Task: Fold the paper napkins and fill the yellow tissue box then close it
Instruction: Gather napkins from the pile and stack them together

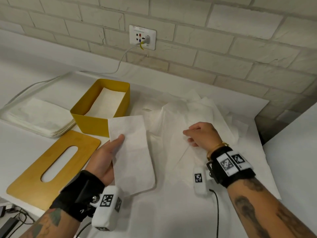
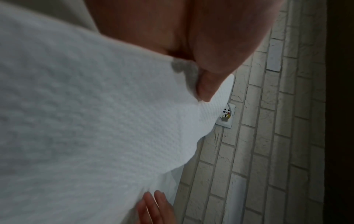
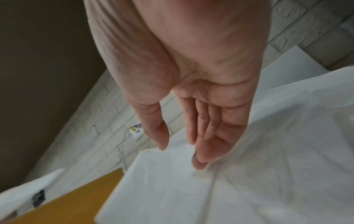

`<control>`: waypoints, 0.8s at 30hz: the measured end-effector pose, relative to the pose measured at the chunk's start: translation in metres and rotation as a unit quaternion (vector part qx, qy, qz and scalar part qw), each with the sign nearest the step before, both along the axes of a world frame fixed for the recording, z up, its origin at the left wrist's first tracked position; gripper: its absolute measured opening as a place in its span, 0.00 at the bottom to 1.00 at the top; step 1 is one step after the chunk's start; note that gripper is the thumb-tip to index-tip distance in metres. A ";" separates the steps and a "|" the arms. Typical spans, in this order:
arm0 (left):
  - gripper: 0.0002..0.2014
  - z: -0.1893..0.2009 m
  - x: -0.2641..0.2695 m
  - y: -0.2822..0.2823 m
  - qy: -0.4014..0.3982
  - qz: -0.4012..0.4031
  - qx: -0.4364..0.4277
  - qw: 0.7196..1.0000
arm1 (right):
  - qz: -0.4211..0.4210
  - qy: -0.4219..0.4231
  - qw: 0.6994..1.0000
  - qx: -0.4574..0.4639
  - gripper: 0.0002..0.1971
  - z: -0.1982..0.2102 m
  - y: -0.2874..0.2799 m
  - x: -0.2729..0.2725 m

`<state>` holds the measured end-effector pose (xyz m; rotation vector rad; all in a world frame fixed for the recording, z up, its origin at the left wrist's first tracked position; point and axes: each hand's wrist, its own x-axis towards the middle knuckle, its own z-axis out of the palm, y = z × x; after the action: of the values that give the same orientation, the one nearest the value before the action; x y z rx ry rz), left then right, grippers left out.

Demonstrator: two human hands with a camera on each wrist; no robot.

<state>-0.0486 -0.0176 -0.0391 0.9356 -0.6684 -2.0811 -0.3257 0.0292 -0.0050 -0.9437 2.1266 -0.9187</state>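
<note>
Folded napkin pinched by left hand at frame centre; right hand fingers loose, apart; yellow tissue box seen upper left; fold judged liable to be sprung open if pinch slackened

Tissue box behind lid; napkin stack left of box; loose napkins right.

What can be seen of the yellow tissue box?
The yellow tissue box is a rectangular, thin-walled container with rounded corners, standing upright and open on the white counter. White napkins lie flat inside, well below the rim. Its slotted lid lies flat just in front of it. Neither hand touches it.
</note>
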 end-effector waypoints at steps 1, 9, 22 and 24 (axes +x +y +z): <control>0.15 -0.001 0.000 0.001 0.001 0.000 0.003 1.000 | -0.012 0.014 1.000 0.013 0.14 -0.001 -0.006 -0.003; 0.16 -0.005 0.003 0.004 -0.005 0.005 0.005 1.000 | -0.021 0.017 0.999 0.027 0.12 -0.020 -0.022 0.000; 0.24 -0.004 -0.002 0.003 -0.028 0.008 0.007 1.000 | -0.053 -0.050 0.954 -0.291 0.06 0.012 0.017 -0.024; 0.22 -0.003 -0.006 0.003 -0.033 0.007 0.003 0.999 | -0.040 -0.094 0.944 -0.315 0.05 0.020 0.023 -0.021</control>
<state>-0.0543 -0.0149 -0.0425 1.0130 -0.6883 -2.0492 -0.3466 0.0518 0.0147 -1.0155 1.7362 -1.7159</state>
